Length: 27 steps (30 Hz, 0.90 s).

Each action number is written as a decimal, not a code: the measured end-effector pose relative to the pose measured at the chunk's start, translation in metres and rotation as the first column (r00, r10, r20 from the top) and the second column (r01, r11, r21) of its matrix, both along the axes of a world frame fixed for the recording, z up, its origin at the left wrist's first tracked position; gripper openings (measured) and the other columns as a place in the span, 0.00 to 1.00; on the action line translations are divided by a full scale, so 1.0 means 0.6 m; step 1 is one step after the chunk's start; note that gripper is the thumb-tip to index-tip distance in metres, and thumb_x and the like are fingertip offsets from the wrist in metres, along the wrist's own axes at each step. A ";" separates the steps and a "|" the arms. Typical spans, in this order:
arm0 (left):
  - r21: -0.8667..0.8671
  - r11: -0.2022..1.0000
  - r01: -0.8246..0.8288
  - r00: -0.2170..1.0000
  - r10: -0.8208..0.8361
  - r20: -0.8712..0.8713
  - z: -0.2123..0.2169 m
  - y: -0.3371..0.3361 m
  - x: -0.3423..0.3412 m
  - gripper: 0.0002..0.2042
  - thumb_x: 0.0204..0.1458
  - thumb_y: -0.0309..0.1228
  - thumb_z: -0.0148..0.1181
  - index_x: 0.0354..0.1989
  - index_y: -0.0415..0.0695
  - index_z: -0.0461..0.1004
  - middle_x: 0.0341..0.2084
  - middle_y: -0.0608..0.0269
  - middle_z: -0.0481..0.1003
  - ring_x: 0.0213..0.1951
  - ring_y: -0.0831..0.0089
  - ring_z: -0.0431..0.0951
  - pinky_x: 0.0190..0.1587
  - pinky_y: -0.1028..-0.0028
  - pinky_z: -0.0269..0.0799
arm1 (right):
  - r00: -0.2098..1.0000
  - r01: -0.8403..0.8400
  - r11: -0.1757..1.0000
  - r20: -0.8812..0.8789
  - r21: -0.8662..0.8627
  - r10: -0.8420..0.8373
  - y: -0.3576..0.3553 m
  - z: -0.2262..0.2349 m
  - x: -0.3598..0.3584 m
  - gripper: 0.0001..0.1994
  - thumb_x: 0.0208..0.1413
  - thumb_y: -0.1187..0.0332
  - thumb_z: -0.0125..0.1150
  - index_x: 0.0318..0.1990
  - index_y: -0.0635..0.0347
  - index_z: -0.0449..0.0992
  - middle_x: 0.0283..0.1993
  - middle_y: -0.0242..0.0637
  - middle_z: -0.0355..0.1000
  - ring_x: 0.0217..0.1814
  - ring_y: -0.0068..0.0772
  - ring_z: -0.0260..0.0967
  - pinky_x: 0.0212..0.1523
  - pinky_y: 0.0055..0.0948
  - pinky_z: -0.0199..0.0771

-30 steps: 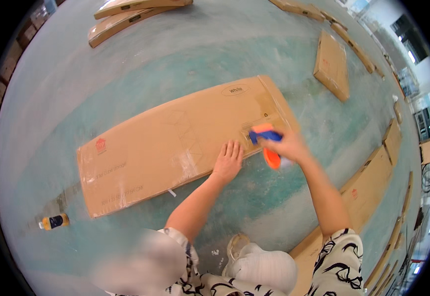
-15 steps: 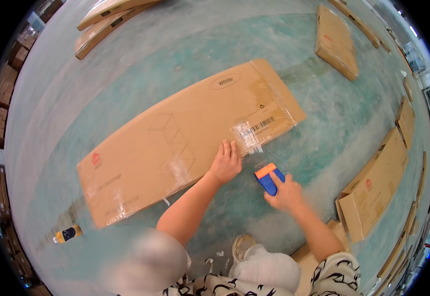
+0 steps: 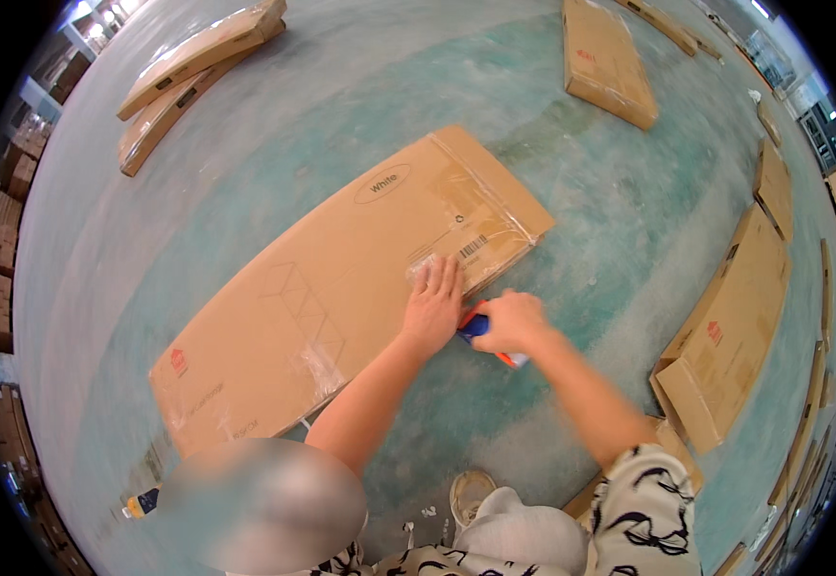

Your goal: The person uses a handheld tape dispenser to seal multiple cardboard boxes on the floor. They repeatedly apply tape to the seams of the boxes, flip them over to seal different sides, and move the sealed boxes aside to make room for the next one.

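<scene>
A long flat brown carton (image 3: 274, 288) lies on the floor in front of me, with clear tape on its edges and a printed outline on top. My left hand (image 3: 433, 307) rests flat on its near side, fingers stretched over a shiny patch of clear tape beside the barcode label. My right hand (image 3: 514, 323) is closed round a blue and orange tape dispenser (image 3: 477, 326), just off the carton's near edge and right of my left hand. The hand covers much of the dispenser.
Stacked flat cartons (image 3: 197, 62) lie at the far left, and another carton (image 3: 610, 67) at the far right. More cartons (image 3: 730, 326) line the right side. A small bottle (image 3: 142, 503) lies at the lower left, partly hidden. My shoe (image 3: 472, 494) is near the lower middle.
My right hand has moved left and up to the carton's edge, turning the tape dispenser. My left hand stays on the carton, shifted slightly. The whole view has shifted, too.
</scene>
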State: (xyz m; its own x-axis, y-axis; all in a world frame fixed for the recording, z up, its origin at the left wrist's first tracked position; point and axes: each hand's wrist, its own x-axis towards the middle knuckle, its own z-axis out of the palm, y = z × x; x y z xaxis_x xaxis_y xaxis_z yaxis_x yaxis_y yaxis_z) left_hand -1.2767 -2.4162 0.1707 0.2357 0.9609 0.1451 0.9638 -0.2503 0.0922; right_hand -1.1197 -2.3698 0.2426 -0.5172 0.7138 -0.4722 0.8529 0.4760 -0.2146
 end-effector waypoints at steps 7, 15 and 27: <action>0.075 0.995 0.063 0.993 -0.054 -0.108 -0.034 0.073 0.074 0.28 0.54 0.35 0.50 0.61 0.32 0.59 0.63 0.45 0.58 0.65 0.47 0.56 0.66 0.54 0.51 | 0.849 0.384 0.923 -0.400 0.018 -0.345 0.139 0.160 0.057 0.26 0.34 0.50 0.66 0.46 0.45 0.79 0.39 0.48 0.77 0.41 0.44 0.75 0.44 0.36 0.74; 0.280 0.940 0.195 0.980 -0.173 -0.100 -0.057 0.084 0.089 0.21 0.47 0.31 0.51 0.48 0.31 0.73 0.55 0.44 0.67 0.56 0.51 0.65 0.59 0.50 0.62 | 0.927 0.204 0.932 -0.366 0.300 -0.085 0.191 0.032 0.055 0.25 0.35 0.56 0.65 0.46 0.46 0.78 0.35 0.50 0.71 0.38 0.52 0.70 0.38 0.43 0.72; 0.333 0.925 0.185 0.968 -0.230 0.099 -0.041 0.081 0.069 0.17 0.38 0.28 0.59 0.39 0.35 0.75 0.46 0.55 0.70 0.48 0.61 0.69 0.58 0.56 0.64 | 0.991 0.113 0.974 -0.089 0.194 -0.097 0.066 -0.059 0.165 0.24 0.34 0.54 0.66 0.44 0.47 0.77 0.41 0.55 0.68 0.38 0.54 0.73 0.40 0.45 0.75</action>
